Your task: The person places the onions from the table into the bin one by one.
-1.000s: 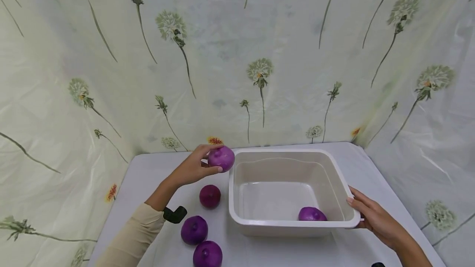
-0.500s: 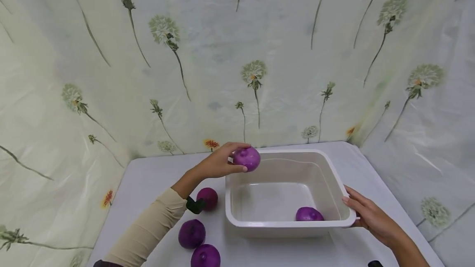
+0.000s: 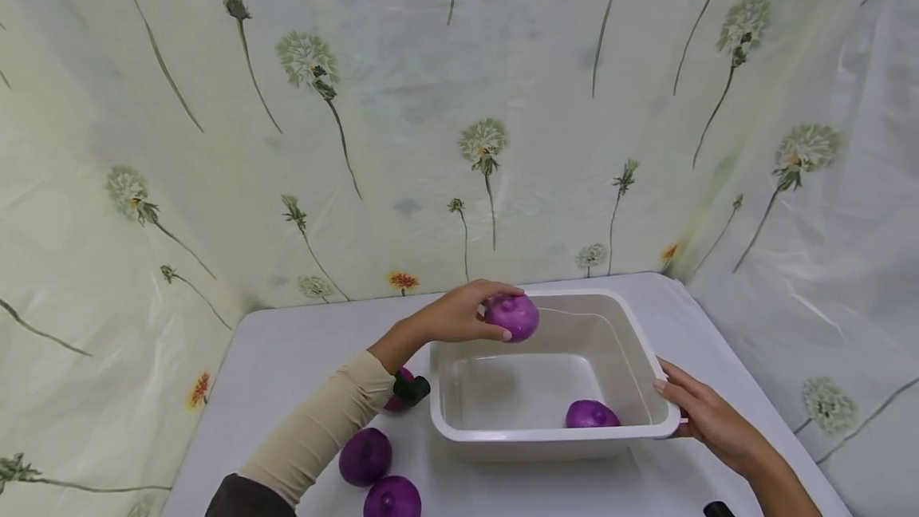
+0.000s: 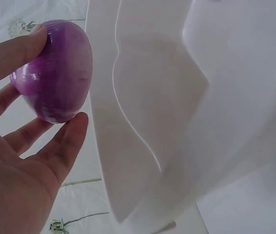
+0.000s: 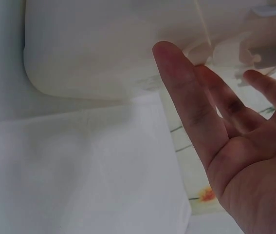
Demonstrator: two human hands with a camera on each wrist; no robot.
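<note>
My left hand [image 3: 459, 316] pinches a purple onion [image 3: 514, 317] between thumb and fingertips, above the back left part of a white plastic tub [image 3: 553, 435]. In the left wrist view the thumb lies on one side of the onion and the fingers on the other, with the tub's wall close beside it. Inside the tub, near its front right corner, lies another onion [image 3: 592, 414], partly hidden by the rim. At the tub's right end my right hand [image 3: 707, 413] grips the rim, thumb on top and fingers below.
Left of the tub, two purple onions lie close together, a rear one [image 3: 365, 457] and a front one [image 3: 392, 497]. Another onion [image 3: 397, 397] shows partly behind the left wrist camera [image 3: 415, 390]. All stand on a white-covered table [image 3: 287, 341], backed by a dandelion-print curtain [image 3: 402, 142].
My left hand has carried its onion rightward, from beside the tub's left rim to over the inside. The right hand keeps its hold on the tub. The view has shifted slightly.
</note>
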